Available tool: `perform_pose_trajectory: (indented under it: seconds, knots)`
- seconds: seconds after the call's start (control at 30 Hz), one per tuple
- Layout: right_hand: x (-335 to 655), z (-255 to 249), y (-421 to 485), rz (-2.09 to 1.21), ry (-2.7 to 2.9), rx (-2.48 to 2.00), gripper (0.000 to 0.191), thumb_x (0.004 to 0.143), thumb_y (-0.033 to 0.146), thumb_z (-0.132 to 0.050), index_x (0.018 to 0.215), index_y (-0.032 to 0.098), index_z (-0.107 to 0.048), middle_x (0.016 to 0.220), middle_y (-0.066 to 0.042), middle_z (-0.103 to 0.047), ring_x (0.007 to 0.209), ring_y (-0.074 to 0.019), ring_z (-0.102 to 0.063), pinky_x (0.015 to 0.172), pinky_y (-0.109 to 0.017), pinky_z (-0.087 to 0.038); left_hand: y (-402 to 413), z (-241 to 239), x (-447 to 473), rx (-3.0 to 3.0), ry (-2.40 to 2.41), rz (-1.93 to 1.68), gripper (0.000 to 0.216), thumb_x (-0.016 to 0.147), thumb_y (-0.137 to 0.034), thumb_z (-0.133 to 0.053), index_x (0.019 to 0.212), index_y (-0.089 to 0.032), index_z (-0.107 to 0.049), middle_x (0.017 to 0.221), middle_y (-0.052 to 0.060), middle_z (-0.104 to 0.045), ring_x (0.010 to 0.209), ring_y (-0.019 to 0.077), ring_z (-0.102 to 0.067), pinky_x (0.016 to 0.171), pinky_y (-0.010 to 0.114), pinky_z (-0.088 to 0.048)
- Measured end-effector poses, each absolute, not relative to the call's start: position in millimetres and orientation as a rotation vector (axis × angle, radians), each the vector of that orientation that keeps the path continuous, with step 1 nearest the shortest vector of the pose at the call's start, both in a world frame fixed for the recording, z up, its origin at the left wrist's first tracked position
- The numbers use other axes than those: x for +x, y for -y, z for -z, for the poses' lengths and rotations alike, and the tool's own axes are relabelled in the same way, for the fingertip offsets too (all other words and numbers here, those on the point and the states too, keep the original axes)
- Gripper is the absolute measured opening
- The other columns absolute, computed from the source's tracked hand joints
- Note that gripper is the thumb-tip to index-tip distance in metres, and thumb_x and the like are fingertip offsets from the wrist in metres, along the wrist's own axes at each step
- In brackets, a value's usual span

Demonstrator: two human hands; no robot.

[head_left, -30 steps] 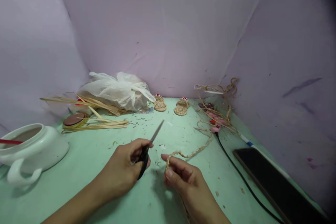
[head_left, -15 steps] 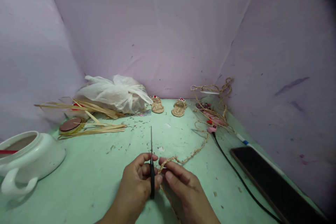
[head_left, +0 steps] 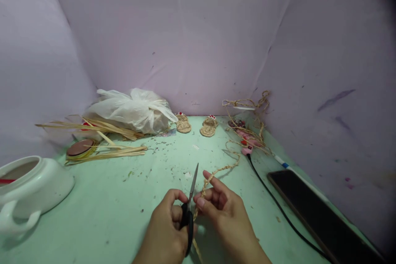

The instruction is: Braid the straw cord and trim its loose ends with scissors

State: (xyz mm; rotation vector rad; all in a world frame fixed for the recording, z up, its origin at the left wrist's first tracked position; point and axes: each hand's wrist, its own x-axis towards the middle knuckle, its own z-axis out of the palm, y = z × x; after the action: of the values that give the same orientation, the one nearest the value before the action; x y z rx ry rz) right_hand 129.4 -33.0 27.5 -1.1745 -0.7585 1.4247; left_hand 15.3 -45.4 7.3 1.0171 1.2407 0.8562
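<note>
Black-handled scissors are gripped in my left hand, their blades pointing up and slightly right. Close beside the blades, my right hand pinches a braided straw cord between thumb and fingers. From there the cord runs back across the table toward a tangle of more cord at the right rear. Its other end hangs down below my hands toward the near edge. Two small woven straw slippers with red and white trim stand near the back wall.
At left sit a white teapot-like vessel, a roll of tape and straw strips before a white plastic bag. On the right lie a dark phone, a black cable and a pink corded tool.
The scissors have turned from upright to leaning right, and their blades now sit closer to my right hand. My right hand has lifted its index finger along the cord.
</note>
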Motion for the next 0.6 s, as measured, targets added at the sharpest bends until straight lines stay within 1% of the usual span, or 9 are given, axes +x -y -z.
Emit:
perform_pose_trajectory:
  seconds: [0.1,0.17,0.3,0.33,0.37,0.43,0.5,0.53,0.6]
  knots:
    - [129,-27,33,-1.417,0.824,-1.193,0.067,0.056,0.015,-0.067,0.119,0.004,-0.046,0.049,0.007,-0.049,0.048,-0.0089,-0.044,0.051,-0.023,-0.035,50,-3,19,1.099,-1.295,-0.834,0.031,0.056,-0.013,-0.055,0.077,-0.022,-0.035,0.04,-0.013,-0.038,0.038,0.0051,-0.028,0.038,0.015,-0.019]
    - [130,-27,31,-1.472,0.847,-1.186,0.065,0.055,0.015,-0.067,0.116,0.004,-0.049,0.047,0.008,-0.048,0.046,-0.0085,-0.043,0.049,-0.022,-0.034,52,-1,18,1.142,-1.328,-0.837,0.03,0.056,-0.013,-0.055,0.079,-0.021,-0.038,0.041,-0.012,-0.036,0.039,0.0057,-0.028,0.039,0.016,-0.019]
    - [135,-28,26,-1.471,0.834,-1.183,0.075,0.053,0.019,-0.069,0.122,0.003,-0.041,0.048,0.007,-0.051,0.047,-0.0101,-0.046,0.053,-0.025,-0.039,47,-14,1,1.26,-1.353,-0.877,0.034,0.066,-0.026,-0.055,0.097,-0.018,-0.046,0.048,-0.009,-0.039,0.043,0.0082,-0.035,0.043,0.018,-0.027]
    - [136,-29,25,-1.454,0.829,-1.187,0.075,0.052,0.02,-0.07,0.121,0.003,-0.042,0.048,0.007,-0.051,0.047,-0.0101,-0.046,0.053,-0.026,-0.04,44,-21,-6,1.397,-1.367,-0.876,0.032,0.067,-0.029,-0.056,0.096,-0.017,-0.049,0.051,-0.007,-0.041,0.047,0.0092,-0.038,0.046,0.019,-0.03]
    - [137,-30,24,-1.449,0.831,-1.191,0.071,0.051,0.021,-0.071,0.116,0.004,-0.047,0.048,0.006,-0.052,0.047,-0.0101,-0.047,0.053,-0.026,-0.04,41,-28,-13,1.553,-1.391,-0.84,0.028,0.068,-0.03,-0.057,0.093,-0.017,-0.053,0.055,-0.005,-0.046,0.051,0.0101,-0.041,0.049,0.02,-0.032]
    - [138,-31,24,-1.467,0.844,-1.203,0.053,0.05,0.023,-0.072,0.098,0.006,-0.059,0.049,0.004,-0.053,0.047,-0.0102,-0.048,0.052,-0.026,-0.04,34,-41,-24,1.792,-1.449,-0.78,0.023,0.071,-0.031,-0.055,0.089,-0.019,-0.056,0.057,-0.004,-0.049,0.052,0.0109,-0.042,0.051,0.02,-0.033]
    - [139,-31,24,-1.495,0.858,-1.22,0.035,0.049,0.025,-0.073,0.079,0.008,-0.064,0.051,0.001,-0.054,0.048,-0.0108,-0.049,0.053,-0.026,-0.041,29,-47,-30,1.934,-1.415,-0.706,0.018,0.074,-0.028,-0.05,0.089,-0.019,-0.056,0.061,-0.002,-0.052,0.055,0.012,-0.045,0.054,0.021,-0.036]
    - [140,-31,24,-1.5,0.862,-1.23,0.032,0.049,0.026,-0.074,0.074,0.009,-0.064,0.051,0.001,-0.055,0.049,-0.011,-0.049,0.053,-0.026,-0.041,28,-48,-31,1.99,-1.372,-0.67,0.019,0.075,-0.025,-0.048,0.091,-0.02,-0.056,0.065,-0.001,-0.054,0.059,0.0127,-0.047,0.057,0.021,-0.037]
    - [140,-30,24,-1.492,0.879,-1.23,0.031,0.05,0.026,-0.073,0.074,0.009,-0.065,0.051,0.001,-0.054,0.049,-0.0112,-0.049,0.054,-0.027,-0.041,27,-43,-32,2.126,-1.288,-0.622,0.029,0.073,-0.018,-0.047,0.1,-0.02,-0.055,0.079,0.002,-0.059,0.071,0.0156,-0.052,0.066,0.023,-0.04]
